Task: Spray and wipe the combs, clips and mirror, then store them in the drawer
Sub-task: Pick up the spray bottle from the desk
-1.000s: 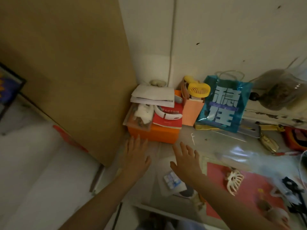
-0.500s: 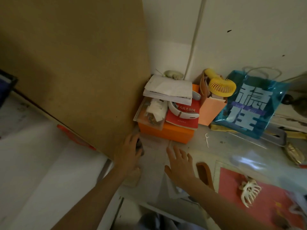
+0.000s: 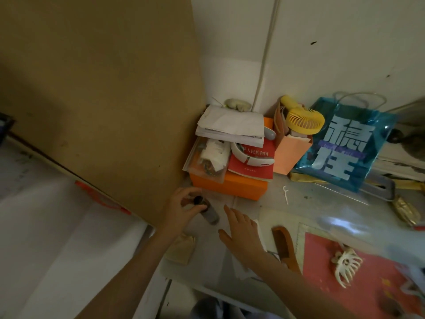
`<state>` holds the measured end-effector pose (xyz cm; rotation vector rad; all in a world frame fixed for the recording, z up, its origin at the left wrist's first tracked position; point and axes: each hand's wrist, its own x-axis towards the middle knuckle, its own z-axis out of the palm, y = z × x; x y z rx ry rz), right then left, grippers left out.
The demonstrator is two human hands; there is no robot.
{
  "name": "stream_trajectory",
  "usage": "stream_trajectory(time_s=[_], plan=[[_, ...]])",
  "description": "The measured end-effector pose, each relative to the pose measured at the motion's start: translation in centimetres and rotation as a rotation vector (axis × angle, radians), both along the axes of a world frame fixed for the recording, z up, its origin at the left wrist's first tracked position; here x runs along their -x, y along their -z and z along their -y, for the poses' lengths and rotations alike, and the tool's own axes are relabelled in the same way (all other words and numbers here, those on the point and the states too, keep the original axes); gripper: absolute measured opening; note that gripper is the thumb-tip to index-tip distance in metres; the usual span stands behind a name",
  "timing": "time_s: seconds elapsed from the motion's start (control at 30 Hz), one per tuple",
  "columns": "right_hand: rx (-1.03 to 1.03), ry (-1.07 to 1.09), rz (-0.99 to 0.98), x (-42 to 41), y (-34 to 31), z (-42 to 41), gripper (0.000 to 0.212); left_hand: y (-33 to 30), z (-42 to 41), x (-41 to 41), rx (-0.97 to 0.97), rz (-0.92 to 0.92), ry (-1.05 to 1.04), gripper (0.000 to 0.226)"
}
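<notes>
In the far corner I see an orange box [image 3: 232, 188] under a red book [image 3: 251, 164] and papers [image 3: 231, 125]; right of it a yellow fan [image 3: 304, 120] and blue bag [image 3: 342, 148].

One comb [image 3: 285, 247], one claw clip [image 3: 347, 267], one bottle [image 3: 208, 209].

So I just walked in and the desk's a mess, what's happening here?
A person is starting to clean hair things. The left hand grips the top of a small dark bottle beside the orange box. The right hand hovers open over the desk. The comb and claw clip lie untouched.
</notes>
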<state>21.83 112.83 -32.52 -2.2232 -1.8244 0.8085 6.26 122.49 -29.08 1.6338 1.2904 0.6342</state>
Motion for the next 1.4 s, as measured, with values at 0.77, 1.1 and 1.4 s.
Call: stream_trajectory(time_s=[0.77,1.1,1.4], plan=[[-0.585,0.345,-0.697,-3.9,-7.7,3.7,0.038,-9.8,2.9,-7.7,-0.035,0.266,0.471,0.025],[-0.571,0.334,-0.805,-4.9,-8.6,5.2,0.032,-11.2,2.9,-9.2,-0.017,0.200,0.559,0.027],[-0.755,0.381,-0.788,-5.1,-10.2,4.5,0.030,-12.9,2.7,-10.8,0.007,0.217,0.480,0.017]])
